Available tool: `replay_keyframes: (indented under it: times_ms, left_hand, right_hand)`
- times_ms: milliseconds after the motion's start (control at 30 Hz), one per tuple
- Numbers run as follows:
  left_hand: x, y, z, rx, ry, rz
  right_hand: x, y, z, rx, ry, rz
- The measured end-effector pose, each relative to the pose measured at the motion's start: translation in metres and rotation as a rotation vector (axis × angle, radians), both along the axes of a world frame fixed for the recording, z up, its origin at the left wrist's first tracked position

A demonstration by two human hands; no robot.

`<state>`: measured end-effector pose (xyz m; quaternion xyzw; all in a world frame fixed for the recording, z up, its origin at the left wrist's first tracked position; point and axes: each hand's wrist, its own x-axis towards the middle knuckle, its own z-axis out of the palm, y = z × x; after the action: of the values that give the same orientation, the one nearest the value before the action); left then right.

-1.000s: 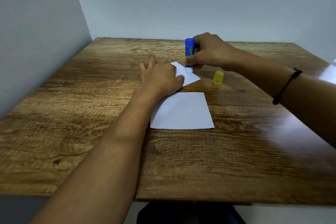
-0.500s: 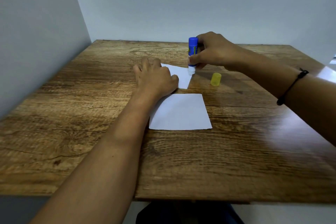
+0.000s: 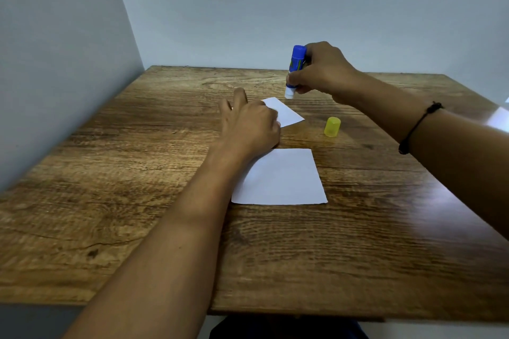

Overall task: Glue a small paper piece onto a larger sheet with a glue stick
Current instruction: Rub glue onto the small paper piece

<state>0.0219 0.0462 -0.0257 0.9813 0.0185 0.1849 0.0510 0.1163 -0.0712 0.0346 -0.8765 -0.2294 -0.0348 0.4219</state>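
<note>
Two hands at work. Left hand (image 3: 249, 125) lies flat, fingers spread, pinning the small white paper rectangle (image 3: 286, 113) to the brown wood-grain table (image 3: 137, 173) so it can't slide. Larger white paper sheet (image 3: 281, 177) lies nearer, w/ the left wrist over its corner. Right hand (image 3: 319, 70) pinches the blue glue stick (image 3: 294, 69), tip down just above the piece's far corner. Yellow translucent cap (image 3: 332, 126) stands further right, not in the way.
</note>
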Motion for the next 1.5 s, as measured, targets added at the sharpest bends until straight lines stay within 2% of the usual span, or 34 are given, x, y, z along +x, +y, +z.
replay_keyframes:
  times_ms: [200,500,733,1500]
  left_hand:
    - [-0.002,0.000,0.004,-0.054,-0.045,-0.007]
    - [0.000,0.001,0.005,-0.185,0.024,-0.032]
    - [0.001,0.001,0.003,-0.255,0.056,-0.040]
    - [0.002,0.000,0.002,-0.241,0.080,0.016]
  right_hand:
    - [0.005,0.015,-0.009,0.009,0.045,-0.025]
    - [0.007,0.033,-0.017,-0.044,-0.054,-0.019]
    - [0.009,0.037,-0.019,-0.083,-0.049,-0.018]
    - [-0.015,-0.005,-0.012,-0.170,-0.014,0.078]
